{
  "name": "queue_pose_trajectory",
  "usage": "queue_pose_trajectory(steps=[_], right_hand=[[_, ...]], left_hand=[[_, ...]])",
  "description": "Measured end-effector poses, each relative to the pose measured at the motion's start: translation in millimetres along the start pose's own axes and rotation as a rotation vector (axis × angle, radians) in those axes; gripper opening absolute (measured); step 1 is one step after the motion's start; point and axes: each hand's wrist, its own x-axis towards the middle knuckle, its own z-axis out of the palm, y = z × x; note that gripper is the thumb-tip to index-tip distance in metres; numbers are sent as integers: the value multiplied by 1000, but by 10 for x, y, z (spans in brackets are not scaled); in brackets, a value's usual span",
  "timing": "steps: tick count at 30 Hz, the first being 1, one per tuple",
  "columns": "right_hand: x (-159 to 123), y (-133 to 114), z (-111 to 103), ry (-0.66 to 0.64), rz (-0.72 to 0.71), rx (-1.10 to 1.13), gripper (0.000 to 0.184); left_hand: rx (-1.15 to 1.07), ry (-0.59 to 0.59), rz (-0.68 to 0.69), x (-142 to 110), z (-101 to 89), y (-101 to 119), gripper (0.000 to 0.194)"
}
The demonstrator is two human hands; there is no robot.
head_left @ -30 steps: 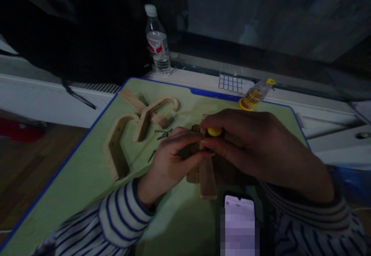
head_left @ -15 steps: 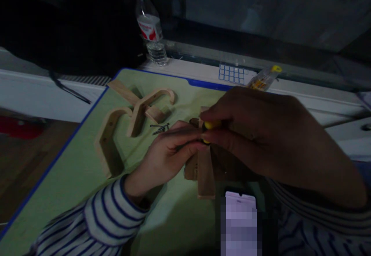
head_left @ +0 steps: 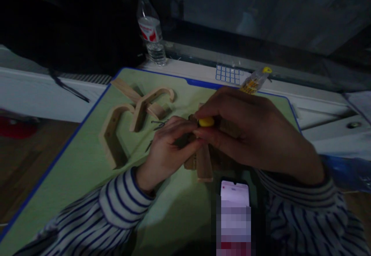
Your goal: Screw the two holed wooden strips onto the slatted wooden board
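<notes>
My right hand [head_left: 255,136] is closed round a small screwdriver with a yellow cap [head_left: 206,122], held upright over a wooden assembly [head_left: 203,165] on the green mat [head_left: 87,171]. My left hand [head_left: 171,147] pinches at the base of the screwdriver, fingers pressed together against the wood; what sits between the fingertips is hidden. A few dark screws [head_left: 159,124] lie just left of my left hand.
Curved wooden brackets [head_left: 114,132] [head_left: 150,103] and a flat strip lie on the mat's left half. A water bottle [head_left: 150,26] stands at the back, a glue tube [head_left: 255,80] at the back right. A lit phone [head_left: 234,209] lies near the front edge.
The view shifted slightly; both hands stay together on the screwdriver and wood, with the right hand's fingers shifted round the yellow cap.
</notes>
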Motion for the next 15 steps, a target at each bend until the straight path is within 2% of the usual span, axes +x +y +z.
queue_pose_trajectory(steps=[3,7,11,15], right_hand=[[-18,0,-16,3,-19,5,24],[-23,4,-33,-22,-53,-23,23],[15,-8,-10,-44,-10,-61,21],[38,-7,31,9,43,-69,17]], left_hand=[[-24,-20,1,13,-3,5,13],[-21,-78,-32,10,-32,15,15],[-55,-131,-54,8,-69,3,14],[-107,-206,-51,37,-84,-19,19]])
